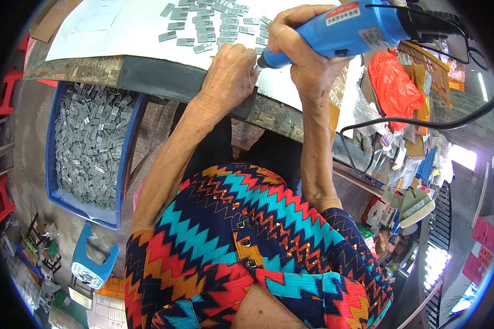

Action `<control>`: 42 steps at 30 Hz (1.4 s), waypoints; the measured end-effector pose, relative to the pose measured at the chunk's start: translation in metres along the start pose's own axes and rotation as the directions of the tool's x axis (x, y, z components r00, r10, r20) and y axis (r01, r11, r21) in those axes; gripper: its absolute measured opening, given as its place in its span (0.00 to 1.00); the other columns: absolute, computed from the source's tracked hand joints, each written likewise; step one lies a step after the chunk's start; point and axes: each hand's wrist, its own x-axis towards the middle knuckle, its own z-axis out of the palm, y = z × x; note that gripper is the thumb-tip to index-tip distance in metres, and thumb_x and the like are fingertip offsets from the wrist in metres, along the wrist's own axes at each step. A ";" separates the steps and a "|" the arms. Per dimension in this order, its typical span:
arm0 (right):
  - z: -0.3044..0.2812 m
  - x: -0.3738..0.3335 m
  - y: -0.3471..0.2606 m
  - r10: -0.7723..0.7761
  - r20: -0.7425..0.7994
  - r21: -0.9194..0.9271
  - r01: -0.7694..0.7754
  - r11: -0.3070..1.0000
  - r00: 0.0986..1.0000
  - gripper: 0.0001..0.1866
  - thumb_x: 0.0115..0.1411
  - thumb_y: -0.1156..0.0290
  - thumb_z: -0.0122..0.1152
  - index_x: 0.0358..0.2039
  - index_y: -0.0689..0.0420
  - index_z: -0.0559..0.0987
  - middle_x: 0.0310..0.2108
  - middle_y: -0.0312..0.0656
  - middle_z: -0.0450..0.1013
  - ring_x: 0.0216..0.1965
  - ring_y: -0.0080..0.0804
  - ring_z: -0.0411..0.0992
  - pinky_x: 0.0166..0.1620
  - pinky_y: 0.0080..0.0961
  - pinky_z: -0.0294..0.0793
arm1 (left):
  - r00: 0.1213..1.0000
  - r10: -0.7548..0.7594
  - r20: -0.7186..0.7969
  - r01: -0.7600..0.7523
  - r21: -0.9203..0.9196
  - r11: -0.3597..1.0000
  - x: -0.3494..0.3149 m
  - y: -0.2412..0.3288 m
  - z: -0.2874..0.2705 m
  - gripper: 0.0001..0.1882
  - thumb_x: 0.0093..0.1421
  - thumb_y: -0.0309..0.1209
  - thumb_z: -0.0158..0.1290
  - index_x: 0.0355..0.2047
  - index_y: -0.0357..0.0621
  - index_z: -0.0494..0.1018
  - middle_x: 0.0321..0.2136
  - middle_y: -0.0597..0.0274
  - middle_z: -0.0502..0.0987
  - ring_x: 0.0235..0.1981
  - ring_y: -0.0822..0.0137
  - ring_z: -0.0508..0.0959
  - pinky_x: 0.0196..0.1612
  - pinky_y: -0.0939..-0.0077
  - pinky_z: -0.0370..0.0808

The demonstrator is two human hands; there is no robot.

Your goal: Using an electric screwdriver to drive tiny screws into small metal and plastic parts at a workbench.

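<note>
My right hand (313,55) is wrapped round a blue corded power tool (340,30) with a tapered nose and a black rear end. The nose points down and left, and its tip comes close to the fingers of my left hand (230,74). That hand is closed at the front edge of the table, its fingers bent inward. Whatever it grips is hidden behind the knuckles. On the white sheet (142,33) just beyond lie several small grey metal pieces (204,32), flat and oblong, with a dark slot.
Left of the table stands a blue crate (52,164) heaped with similar grey pieces (93,142). A blue plastic stool (90,257) is below it. At right, a black cable (411,123) loops past a red plastic bag (395,88) and cluttered packaging. The worn table edge (164,77) runs before me.
</note>
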 end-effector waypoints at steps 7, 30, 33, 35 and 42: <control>-0.014 -0.007 0.017 -0.098 0.083 0.344 0.064 0.937 0.992 0.06 0.46 0.84 0.55 0.28 0.65 0.71 0.20 0.45 0.71 0.18 0.27 0.70 0.24 0.24 0.72 | 0.999 -0.005 -0.051 0.005 0.004 1.000 -0.002 0.005 0.001 0.07 0.42 0.21 0.57 0.20 0.35 0.69 0.23 0.52 0.70 0.30 0.54 0.70 0.36 0.63 0.70; -0.028 -0.039 0.020 -0.211 -0.033 0.398 0.206 0.894 0.977 0.16 0.46 0.87 0.51 0.37 0.61 0.65 0.29 0.50 0.69 0.23 0.29 0.69 0.28 0.25 0.73 | 0.992 0.109 -0.066 -0.102 0.098 0.990 -0.004 0.006 0.004 0.07 0.46 0.25 0.54 0.20 0.37 0.68 0.20 0.54 0.67 0.26 0.56 0.70 0.34 0.63 0.68; -0.032 -0.044 0.019 -0.226 -0.031 0.383 0.220 0.897 0.974 0.17 0.47 0.87 0.50 0.38 0.61 0.64 0.29 0.50 0.68 0.23 0.29 0.68 0.29 0.27 0.72 | 0.994 0.105 -0.033 -0.102 0.082 0.991 -0.004 0.007 0.005 0.07 0.46 0.25 0.54 0.20 0.36 0.68 0.19 0.53 0.68 0.26 0.56 0.71 0.33 0.63 0.69; -0.030 -0.042 0.021 -0.233 -0.031 0.381 0.227 0.896 0.972 0.17 0.46 0.87 0.49 0.39 0.61 0.64 0.29 0.50 0.68 0.23 0.30 0.68 0.29 0.27 0.72 | 0.988 0.147 -0.038 -0.140 0.139 0.980 -0.005 0.007 0.006 0.07 0.46 0.26 0.54 0.20 0.36 0.68 0.19 0.53 0.68 0.26 0.57 0.71 0.33 0.63 0.69; -0.041 -0.040 -0.002 -0.200 -0.113 0.489 0.230 0.841 0.973 0.21 0.44 0.87 0.58 0.38 0.60 0.64 0.29 0.47 0.70 0.26 0.26 0.70 0.29 0.19 0.74 | 0.995 0.097 -0.038 -0.094 0.082 0.992 -0.005 0.008 0.004 0.06 0.46 0.25 0.54 0.21 0.36 0.69 0.19 0.53 0.69 0.26 0.57 0.71 0.33 0.63 0.69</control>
